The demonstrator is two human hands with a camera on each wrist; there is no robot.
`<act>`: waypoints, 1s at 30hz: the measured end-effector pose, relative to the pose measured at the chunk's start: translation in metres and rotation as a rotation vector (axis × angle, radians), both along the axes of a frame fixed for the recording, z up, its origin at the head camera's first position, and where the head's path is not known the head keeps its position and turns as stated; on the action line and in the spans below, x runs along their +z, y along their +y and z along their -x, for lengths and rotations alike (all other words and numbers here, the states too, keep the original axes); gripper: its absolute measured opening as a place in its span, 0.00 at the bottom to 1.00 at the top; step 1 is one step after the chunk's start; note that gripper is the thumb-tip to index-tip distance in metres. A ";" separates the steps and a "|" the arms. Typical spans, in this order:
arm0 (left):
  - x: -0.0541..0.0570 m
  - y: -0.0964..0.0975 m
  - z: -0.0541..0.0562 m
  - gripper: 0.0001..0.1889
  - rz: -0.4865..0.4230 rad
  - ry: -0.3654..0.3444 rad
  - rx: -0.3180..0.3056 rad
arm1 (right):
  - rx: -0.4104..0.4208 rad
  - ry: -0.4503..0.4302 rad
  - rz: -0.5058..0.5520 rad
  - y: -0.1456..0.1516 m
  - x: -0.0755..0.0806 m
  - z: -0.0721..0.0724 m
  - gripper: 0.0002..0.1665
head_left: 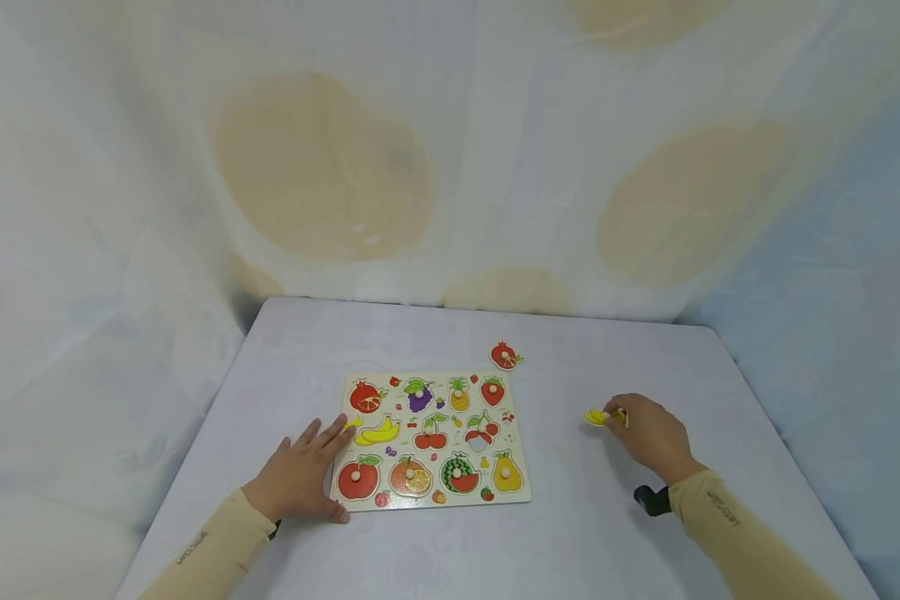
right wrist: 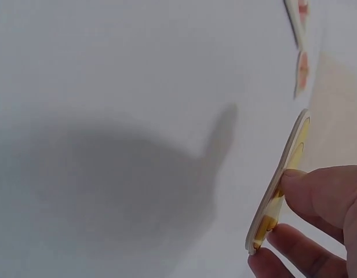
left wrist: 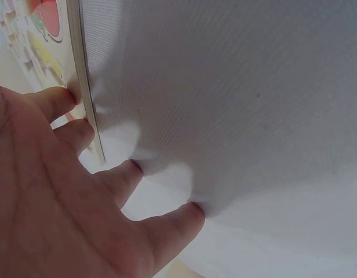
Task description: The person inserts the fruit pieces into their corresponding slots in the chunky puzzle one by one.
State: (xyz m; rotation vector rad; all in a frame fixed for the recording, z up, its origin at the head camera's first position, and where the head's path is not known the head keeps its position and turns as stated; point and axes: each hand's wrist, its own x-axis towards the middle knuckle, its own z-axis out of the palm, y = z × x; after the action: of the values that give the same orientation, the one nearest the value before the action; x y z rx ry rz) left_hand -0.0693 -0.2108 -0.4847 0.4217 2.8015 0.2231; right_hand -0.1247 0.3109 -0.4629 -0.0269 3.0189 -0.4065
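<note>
A fruit puzzle board [head_left: 447,498] lies flat on the table, most of its fruit pieces bearing small round knobs. My left hand [head_left: 303,467] rests at its left edge with fingers spread. In the left wrist view, two fingertips [left wrist: 65,101] meet the board's side and two others press the tabletop. Off to the right of the board, my right hand [head_left: 651,437] pinches a banana puzzle piece [right wrist: 294,152] between thumb and fingers, holding it tilted above the table. Printed bananas [head_left: 377,431] show on the board at left.
A loose pomegranate piece [head_left: 505,357] sits just beyond the board's top right corner. The white-covered table [head_left: 570,542] ends in a back edge before a hanging cloth [head_left: 495,167] with tan spots. More cloth hangs on both sides.
</note>
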 end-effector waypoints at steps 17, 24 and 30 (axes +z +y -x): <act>-0.002 -0.004 0.001 0.65 0.003 0.002 0.001 | 0.207 0.059 0.025 -0.131 0.010 0.014 0.10; -0.006 -0.005 0.002 0.66 -0.011 0.014 0.001 | 0.346 0.061 0.022 -0.191 0.011 0.021 0.08; -0.006 -0.004 0.002 0.66 -0.021 0.026 -0.006 | 0.410 0.063 0.044 -0.232 0.007 0.022 0.08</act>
State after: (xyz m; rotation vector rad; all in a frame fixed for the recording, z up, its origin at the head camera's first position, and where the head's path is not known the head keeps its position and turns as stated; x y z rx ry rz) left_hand -0.0718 -0.2148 -0.4910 0.4412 2.8255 0.2472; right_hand -0.1464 0.0790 -0.4556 -0.6583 2.9526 -0.4339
